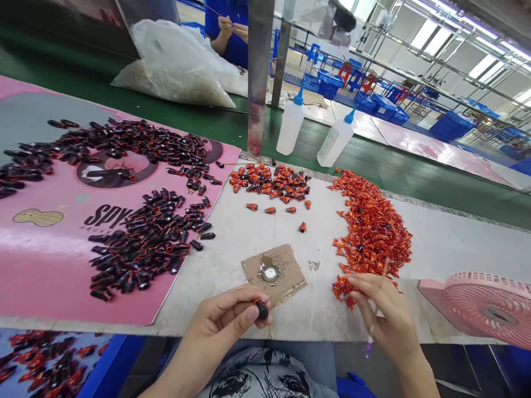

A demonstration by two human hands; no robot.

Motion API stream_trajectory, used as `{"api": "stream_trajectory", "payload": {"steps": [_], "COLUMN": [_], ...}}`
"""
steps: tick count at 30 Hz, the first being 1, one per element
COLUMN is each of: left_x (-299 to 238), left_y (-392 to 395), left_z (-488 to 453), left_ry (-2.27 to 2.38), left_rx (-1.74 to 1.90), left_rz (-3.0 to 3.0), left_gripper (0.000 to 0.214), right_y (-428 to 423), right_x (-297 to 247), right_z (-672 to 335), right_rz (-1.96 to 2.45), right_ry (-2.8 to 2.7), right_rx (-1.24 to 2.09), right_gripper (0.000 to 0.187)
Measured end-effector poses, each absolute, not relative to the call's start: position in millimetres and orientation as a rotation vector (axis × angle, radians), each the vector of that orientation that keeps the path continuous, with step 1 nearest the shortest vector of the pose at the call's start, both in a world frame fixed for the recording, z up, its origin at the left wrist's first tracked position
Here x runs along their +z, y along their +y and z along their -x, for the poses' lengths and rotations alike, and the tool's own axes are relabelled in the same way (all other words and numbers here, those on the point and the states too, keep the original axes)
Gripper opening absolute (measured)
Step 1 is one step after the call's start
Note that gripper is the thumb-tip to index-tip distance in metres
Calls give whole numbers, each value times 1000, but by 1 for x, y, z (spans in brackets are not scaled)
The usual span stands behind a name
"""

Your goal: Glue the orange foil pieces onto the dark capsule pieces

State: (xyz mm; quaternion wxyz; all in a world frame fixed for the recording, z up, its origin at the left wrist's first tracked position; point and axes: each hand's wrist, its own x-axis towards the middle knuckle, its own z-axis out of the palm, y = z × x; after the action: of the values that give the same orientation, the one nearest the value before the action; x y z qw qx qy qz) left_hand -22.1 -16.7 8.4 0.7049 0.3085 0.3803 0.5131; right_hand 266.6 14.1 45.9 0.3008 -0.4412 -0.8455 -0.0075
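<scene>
Fingers point(244, 316) of the left hand point(226, 323) are wrapped over most of a black cap point(262, 309), so its shape is hard to make out; the pink fan point(485, 304) is cut off by the frame. A pale worktable point(257, 232) is edged by a green belt point(207, 119), and a factory hall with blue crates point(450, 126) is seen beyond. Dark caps point(145, 243) are spread on a pink sheet point(50, 265); an orange heap point(373, 226) is piled to the right. The black cap is pinched between thumb and forefinger at the table's near edge. A thin stick point(369, 344) is gripped by the right hand point(390, 320), whose curled fingers are laid against the heap's near end.
</scene>
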Motion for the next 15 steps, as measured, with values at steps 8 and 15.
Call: {"api": "stream_trajectory", "payload": {"steps": [8,15], "left_x": [8,18], "left_y": [-18,-14], "left_z": [11,-5], "left_ry": [797,658], "left_rx": [1130,1228], "left_rz": [-703,-822], "left_gripper": [12,11], "right_y": [13,4], "right_x": [22,43], "right_z": [-262,-229], "right_rz": [1163,1193], "right_ry": [-2466,-1855], "right_rx": [-209,471], "right_gripper": [21,17]}}
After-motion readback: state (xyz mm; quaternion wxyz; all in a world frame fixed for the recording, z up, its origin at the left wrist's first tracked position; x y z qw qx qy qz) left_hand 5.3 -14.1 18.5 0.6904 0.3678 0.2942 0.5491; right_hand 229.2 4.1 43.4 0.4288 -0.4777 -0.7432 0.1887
